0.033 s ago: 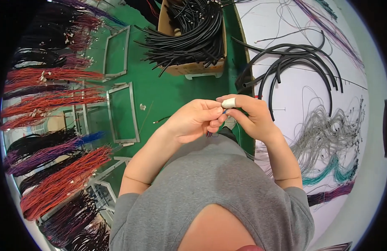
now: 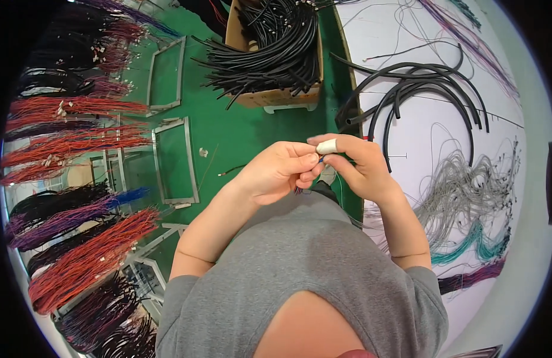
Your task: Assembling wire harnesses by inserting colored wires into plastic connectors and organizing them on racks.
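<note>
In front of my grey shirt both hands meet, fingertips almost touching. My left hand (image 2: 281, 173) is closed, thumb and index finger pinching thin wires (image 2: 321, 159), of which a bit of blue and orange shows. More dark, purplish wire ends (image 2: 298, 191) stick out below its curled fingers. From the right, my right hand (image 2: 364, 166) pinches at the same wires with thumb and index finger. A white finger cover (image 2: 327, 146) sits on one of its fingers. The wires' ends are mostly hidden by the fingertips.
Ahead stands a cardboard box (image 2: 276, 98) full of black tubes (image 2: 264, 65). On the white table (image 2: 407, 140) at right lie curved black tubes (image 2: 431, 74), grey wires (image 2: 461, 185) and teal wires (image 2: 476, 241). Racks at left carry red wire bundles (image 2: 91, 256); metal frames (image 2: 189, 161) stand beside them.
</note>
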Motion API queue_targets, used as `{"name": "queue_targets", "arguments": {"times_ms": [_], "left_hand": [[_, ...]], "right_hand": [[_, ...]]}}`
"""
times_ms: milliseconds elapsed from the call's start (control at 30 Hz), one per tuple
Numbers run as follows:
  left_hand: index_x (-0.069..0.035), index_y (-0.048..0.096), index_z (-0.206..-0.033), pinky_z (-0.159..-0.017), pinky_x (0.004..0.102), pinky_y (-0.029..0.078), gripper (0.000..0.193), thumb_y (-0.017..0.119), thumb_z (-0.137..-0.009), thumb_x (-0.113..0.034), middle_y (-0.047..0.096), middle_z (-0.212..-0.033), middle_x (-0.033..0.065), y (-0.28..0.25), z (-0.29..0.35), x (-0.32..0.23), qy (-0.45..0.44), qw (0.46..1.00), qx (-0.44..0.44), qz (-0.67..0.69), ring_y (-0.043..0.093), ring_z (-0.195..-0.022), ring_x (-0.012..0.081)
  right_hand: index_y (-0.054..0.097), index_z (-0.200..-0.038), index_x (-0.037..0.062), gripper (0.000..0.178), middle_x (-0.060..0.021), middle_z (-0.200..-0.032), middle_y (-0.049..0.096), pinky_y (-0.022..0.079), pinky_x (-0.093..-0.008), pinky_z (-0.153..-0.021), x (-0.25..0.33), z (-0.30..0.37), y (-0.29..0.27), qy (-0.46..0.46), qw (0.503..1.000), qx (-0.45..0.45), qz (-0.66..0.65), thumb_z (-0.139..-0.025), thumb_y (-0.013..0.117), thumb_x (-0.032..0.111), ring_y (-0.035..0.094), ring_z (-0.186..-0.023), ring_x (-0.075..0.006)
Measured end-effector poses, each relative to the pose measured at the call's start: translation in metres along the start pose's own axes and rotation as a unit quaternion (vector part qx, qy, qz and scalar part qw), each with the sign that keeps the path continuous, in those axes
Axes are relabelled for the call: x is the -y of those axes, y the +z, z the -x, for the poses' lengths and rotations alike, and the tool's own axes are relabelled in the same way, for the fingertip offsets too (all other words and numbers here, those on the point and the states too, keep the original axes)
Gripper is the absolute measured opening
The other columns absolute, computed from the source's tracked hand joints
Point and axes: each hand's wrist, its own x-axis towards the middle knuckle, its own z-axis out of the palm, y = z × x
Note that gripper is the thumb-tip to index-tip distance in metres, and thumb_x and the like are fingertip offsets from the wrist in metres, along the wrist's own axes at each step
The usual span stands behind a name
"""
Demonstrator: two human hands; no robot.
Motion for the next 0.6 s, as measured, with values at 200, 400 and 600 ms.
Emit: {"name": "queue_targets", "arguments": {"times_ms": [200,400,600], "left_hand": [[-0.001,0.057,-0.087,-0.051,0.0175,0.032,0.015,0.048,-0.083,-0.012,0.048,-0.066,-0.0022,0.019,0.0,0.003,0.046,0.993,-0.054,-0.093,0.039,-0.056,0.005],[-0.001,0.057,-0.085,-0.052,0.0174,0.032,0.016,0.048,-0.083,-0.014,0.048,-0.065,-0.0025,0.018,-0.008,0.012,0.103,0.976,-0.102,-0.165,0.039,-0.057,0.0041],[0.002,0.055,-0.088,-0.053,0.0178,0.032,0.018,0.047,-0.083,-0.013,0.05,-0.066,-0.0007,-0.001,0.001,0.017,0.101,0.963,-0.121,-0.218,0.04,-0.058,0.0061]], "right_hand": [[0.043,-0.111,-0.0043,0.034,-0.0182,-0.106,0.049,0.042,-0.0321,-0.077,0.004,0.0,0.013,0.009,0.999,-0.033,-0.03,-0.077,0.044,0.002,0.052,-0.089,-0.0296],[0.05,-0.1,-0.0025,0.025,-0.0158,-0.092,0.056,0.045,-0.0309,-0.067,0.005,0.004,0.015,0.057,0.996,-0.054,-0.034,-0.075,0.05,0.001,0.056,-0.078,-0.0274],[0.051,-0.103,-0.0002,0.03,-0.0094,-0.089,0.059,0.046,-0.0245,-0.064,-0.061,-0.01,-0.021,0.143,0.984,-0.098,0.052,-0.079,0.049,0.017,0.058,-0.072,-0.0152]]}}
